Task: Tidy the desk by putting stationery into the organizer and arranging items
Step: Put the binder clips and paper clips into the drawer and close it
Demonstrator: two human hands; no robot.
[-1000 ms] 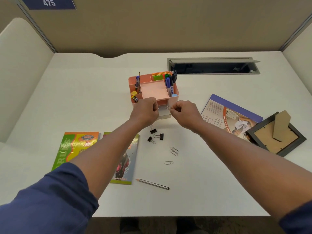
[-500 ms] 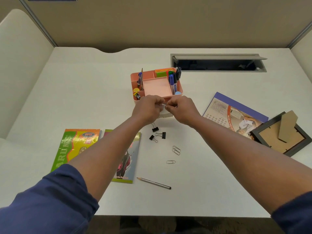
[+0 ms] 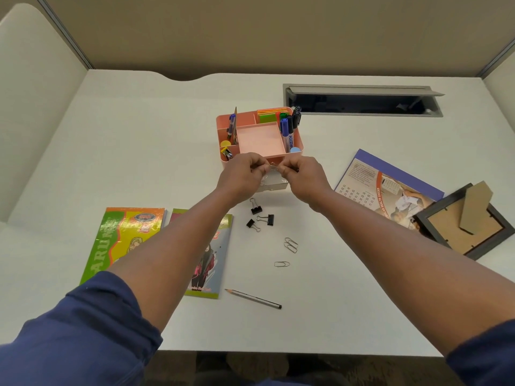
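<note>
Two hands meet just in front of the pink organizer (image 3: 259,137) on the white bench (image 3: 139,151). The left hand (image 3: 245,174) and the right hand (image 3: 302,175) each have thumb and fingertips curled, and together they pinch a small wire paper clip (image 3: 274,166) stretched between them; that is each grip's state, clenched on the clip. Directly under the grips a small pale drawer (image 3: 274,183) sticks out of the organizer's front, mostly hidden by the hands.

Beyond the grips, the organizer holds markers (image 3: 287,129) on its right side, a pen (image 3: 231,125) on its left, coloured sticky notes (image 3: 271,114) at the back, and a shallow bare tray in the middle.

Nearer the person than the grips, three black binder clips (image 3: 259,217) lie close together, then two overlapping paper clips (image 3: 290,244) and a single one (image 3: 281,264), all apart from the hands. A pencil (image 3: 253,298) lies farther toward the bench edge. Left of the grips, two bright booklets (image 3: 122,240) lie side by side, partly under the left forearm. Right of the grips lie a calendar sheet (image 3: 390,188) and, touching its far corner, a picture frame (image 3: 465,221) face down with its stand raised. A cable slot (image 3: 359,100) sits beyond and to the right.
</note>
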